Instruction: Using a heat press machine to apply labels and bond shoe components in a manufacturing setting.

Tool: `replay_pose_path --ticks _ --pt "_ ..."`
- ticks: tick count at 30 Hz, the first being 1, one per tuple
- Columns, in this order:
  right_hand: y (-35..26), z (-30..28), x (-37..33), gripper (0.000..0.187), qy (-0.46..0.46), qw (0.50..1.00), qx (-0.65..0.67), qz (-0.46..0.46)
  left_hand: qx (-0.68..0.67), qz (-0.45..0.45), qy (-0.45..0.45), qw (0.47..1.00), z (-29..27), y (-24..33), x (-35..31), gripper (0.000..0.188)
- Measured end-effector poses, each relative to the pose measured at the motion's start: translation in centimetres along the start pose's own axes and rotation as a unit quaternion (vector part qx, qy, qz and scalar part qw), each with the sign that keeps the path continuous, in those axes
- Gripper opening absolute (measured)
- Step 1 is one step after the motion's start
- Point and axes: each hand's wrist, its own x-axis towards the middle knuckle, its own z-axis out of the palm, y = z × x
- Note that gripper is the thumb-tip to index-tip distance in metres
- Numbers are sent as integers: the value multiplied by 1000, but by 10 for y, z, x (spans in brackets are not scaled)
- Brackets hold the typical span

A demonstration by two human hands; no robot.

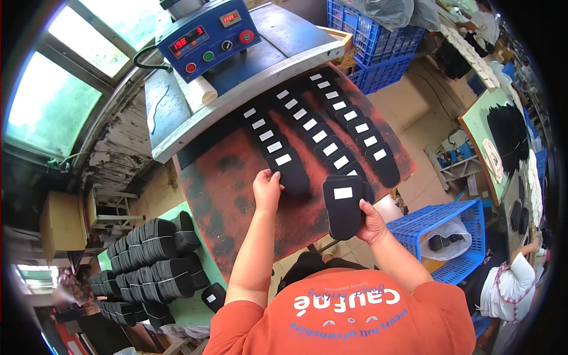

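Black insole-shaped pads, each with a white label, lie in three overlapping rows on a reddish, black-stained table (222, 207). My left hand (267, 189) is at the near end of the left row, thumb and fingers pinched at the edge of the nearest insole (291, 177). Over the table's near edge, my right hand (371, 223) grips a small stack of insoles (343, 214), label side up. My right thumb lies on the top insole's edge, while the other fingers are mostly hidden beneath. Behind this stack, the near end of the middle row (340, 161) is partly covered.
A blue control box (208, 38) with red displays stands on the machine beyond the table. Many bundled black insoles (157, 260) lie on a green surface at left. Blue crates (378, 35) stand far right, another blue crate (441, 236) near right. Another person (503, 290) is at right.
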Motion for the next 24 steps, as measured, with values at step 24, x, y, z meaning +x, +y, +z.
replay_pose_path --ticks 24 --pt "-11 14 1 43 105 992 -57 -37 59 43 -22 997 -4 10 -16 8"
